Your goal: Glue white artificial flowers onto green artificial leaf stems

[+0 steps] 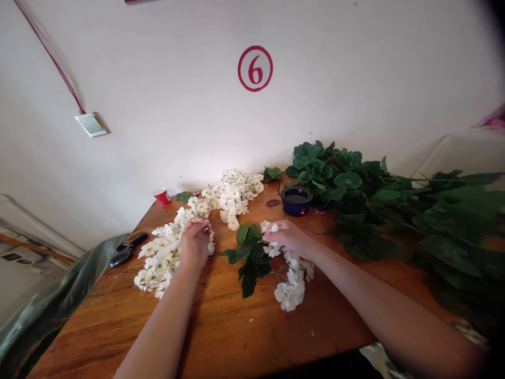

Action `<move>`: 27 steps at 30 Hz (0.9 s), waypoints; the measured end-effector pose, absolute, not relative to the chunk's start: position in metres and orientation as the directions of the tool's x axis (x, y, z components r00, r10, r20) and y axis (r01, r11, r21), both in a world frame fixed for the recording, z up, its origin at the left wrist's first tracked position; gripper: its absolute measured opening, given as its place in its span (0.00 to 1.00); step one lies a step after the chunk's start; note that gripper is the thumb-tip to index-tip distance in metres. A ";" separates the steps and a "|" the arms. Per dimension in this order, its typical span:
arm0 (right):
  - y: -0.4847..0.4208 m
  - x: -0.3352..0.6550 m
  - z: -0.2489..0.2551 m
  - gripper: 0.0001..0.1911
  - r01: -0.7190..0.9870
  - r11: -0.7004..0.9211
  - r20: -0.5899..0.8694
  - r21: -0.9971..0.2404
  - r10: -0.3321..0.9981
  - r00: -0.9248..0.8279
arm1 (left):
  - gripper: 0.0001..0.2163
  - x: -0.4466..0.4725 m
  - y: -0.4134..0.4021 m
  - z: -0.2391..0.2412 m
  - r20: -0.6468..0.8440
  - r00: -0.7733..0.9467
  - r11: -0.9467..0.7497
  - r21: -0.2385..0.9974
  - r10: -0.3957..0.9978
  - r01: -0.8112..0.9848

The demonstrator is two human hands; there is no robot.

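Note:
My right hand [290, 237] is closed on a spray of white artificial flowers [291, 287], whose blossoms hang below the fingers toward the table's front. Just left of that hand is a cluster of green artificial leaves [252, 258], its thin stem running left toward my left hand [196, 243]. The left fingers are curled together, and whatever they hold is hidden. Beside and behind the left hand lies a pile of white flower sprays [158, 258], with more white flowers [234, 192] farther back.
A dark blue pot [296, 202] with a red light stands behind my right hand. Green foliage [347, 179] is heaped along the right. A red paper cup [161, 197] and a black-handled tool [127, 250] sit at the left of the wooden table [252, 337]. A wall rises behind.

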State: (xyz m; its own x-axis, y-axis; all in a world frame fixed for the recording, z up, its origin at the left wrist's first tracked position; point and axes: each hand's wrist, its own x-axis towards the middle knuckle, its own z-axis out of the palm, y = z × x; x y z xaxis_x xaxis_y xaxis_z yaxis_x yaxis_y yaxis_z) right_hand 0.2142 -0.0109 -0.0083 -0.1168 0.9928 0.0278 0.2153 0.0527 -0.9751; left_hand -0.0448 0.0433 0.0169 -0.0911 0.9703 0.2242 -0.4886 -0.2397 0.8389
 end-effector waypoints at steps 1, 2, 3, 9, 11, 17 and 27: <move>-0.011 0.214 -0.008 0.11 0.226 0.054 0.029 -0.973 0.993 -0.114 | 0.11 -0.048 0.044 0.019 0.228 -0.110 -0.252 0.831 0.967 -0.495; -0.011 0.214 -0.008 0.11 0.236 0.052 0.027 -0.970 0.993 -0.111 | 0.11 -0.051 0.045 0.020 0.233 -0.130 -0.266 0.823 0.964 -0.502; -0.011 0.215 -0.008 0.11 0.241 0.049 0.024 -0.969 0.994 -0.108 | 0.11 -0.053 0.046 0.022 0.239 -0.153 -0.283 0.814 0.959 -0.506; -0.009 0.215 -0.010 0.11 0.228 0.026 0.001 -0.973 0.994 -0.111 | 0.10 -0.066 0.050 0.029 0.296 -0.362 -0.448 0.756 0.884 -0.477; -0.009 0.215 -0.010 0.11 0.229 0.013 -0.013 -0.973 0.994 -0.111 | 0.10 -0.068 0.049 0.030 0.307 -0.403 -0.481 0.748 0.862 -0.457; -0.011 0.215 -0.007 0.11 0.215 0.006 -0.013 -0.977 0.996 -0.091 | 0.09 -0.055 0.043 0.028 0.323 -0.344 -0.451 0.789 0.882 -0.418; -0.011 0.213 -0.006 0.10 0.196 0.027 0.006 -0.980 0.994 -0.106 | 0.04 -0.009 0.008 0.004 0.303 0.176 -0.242 0.923 0.937 -0.301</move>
State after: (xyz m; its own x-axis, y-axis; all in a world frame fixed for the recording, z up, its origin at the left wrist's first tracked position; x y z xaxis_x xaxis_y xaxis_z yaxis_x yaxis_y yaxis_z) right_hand 0.2134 -0.0107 -0.0060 -0.1057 0.9944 0.0064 0.1957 0.0271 -0.9803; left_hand -0.0093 0.0083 0.0035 0.1760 0.9367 0.3026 -0.3006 -0.2416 0.9226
